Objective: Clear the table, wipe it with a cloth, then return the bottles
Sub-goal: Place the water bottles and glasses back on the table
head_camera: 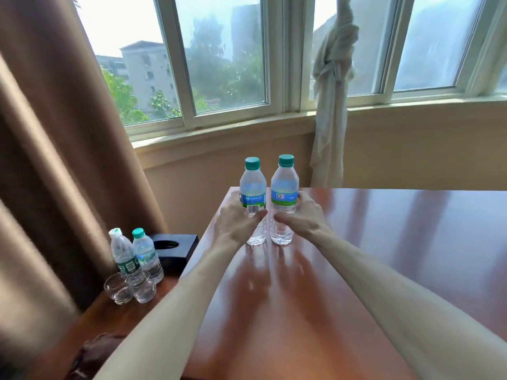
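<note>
Glossy reddish wooden table (pixel 384 256) under a wide bay window (pixel 225 58), hazy buildings and trees outside. Brown curtain (pixel 55 133) hanging along the left side; pale knotted sheer curtain (pixel 333 86) tied up between the window panes.

Near the table's far left corner, two clear water bottles standing upright, just beside each other, both with teal caps. Left bottle (pixel 253 187) wrapped by the left hand (pixel 237 220), thumb across the front below the barcode label, fingers curled behind. Right bottle (pixel 284 185) gripped the same way by the right hand (pixel 304 218), thumb in front, fingers round the far side. Both bases apparently resting on the tabletop (reflections blur the contact, so hard to be sure). Bare forearms reaching in from the lower edge of view.

Lower down on the left, a darker side table (pixel 104 319) holding two more small bottles (pixel 137 256), one cap pale and one teal, touching or nearly so. Just in front of them, two empty clear glasses (pixel 129 289) side by side. Behind the bottles, a black tissue box (pixel 175 248) with an oval opening on top.
</note>
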